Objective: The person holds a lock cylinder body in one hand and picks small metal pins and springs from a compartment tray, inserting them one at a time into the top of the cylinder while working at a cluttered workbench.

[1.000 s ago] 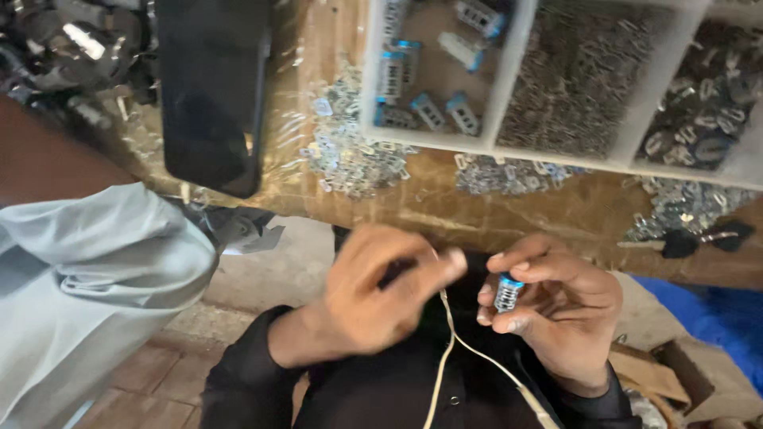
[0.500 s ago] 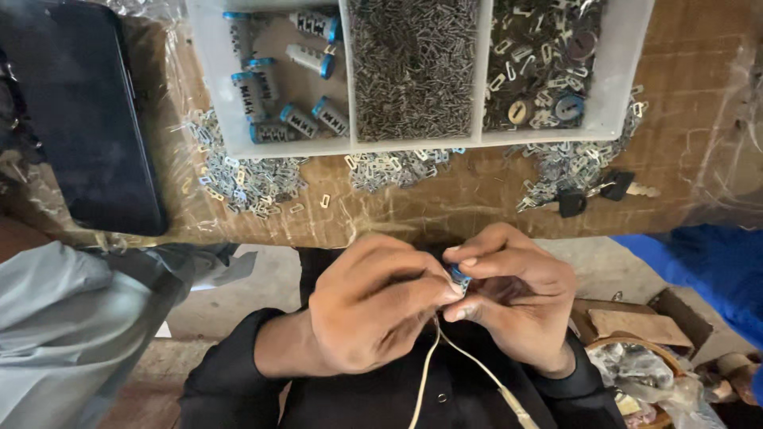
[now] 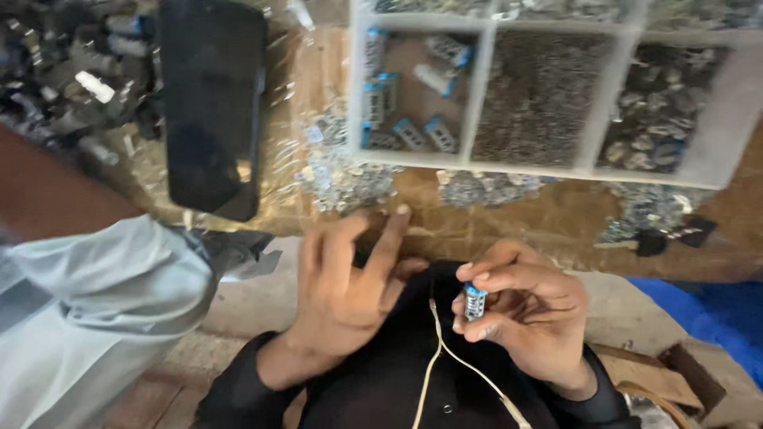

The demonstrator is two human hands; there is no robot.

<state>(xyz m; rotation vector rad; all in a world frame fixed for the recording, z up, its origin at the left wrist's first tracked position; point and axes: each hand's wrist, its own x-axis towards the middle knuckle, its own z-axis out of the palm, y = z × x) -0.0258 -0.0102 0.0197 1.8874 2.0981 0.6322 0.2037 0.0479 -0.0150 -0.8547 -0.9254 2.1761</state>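
Observation:
My right hand (image 3: pixel 520 314) pinches a small grey cylindrical part with a blue cap (image 3: pixel 474 301) between thumb and fingers, held upright over my lap. My left hand (image 3: pixel 350 282) is raised beside it, fingers spread and pointing up toward a heap of small metal pieces (image 3: pixel 342 171) on the brown tabletop (image 3: pixel 517 218). It holds nothing. A thin white cord (image 3: pixel 433 349) hangs down my black shirt between the hands.
A white divided tray (image 3: pixel 477 99) holds blue-capped parts (image 3: pixel 405 127), fine metal pieces (image 3: pixel 540 95) and darker clips (image 3: pixel 656 107). A black phone (image 3: pixel 211 107) lies at left. Another person's arm in a pale grey sleeve (image 3: pixel 95 294) is at my left. Blue cloth (image 3: pixel 707 310) lies at right.
My hands were joined around the small part; now the left hand has come away and opened, fingers lifted toward the table. The right hand keeps the part. The view has shifted right.

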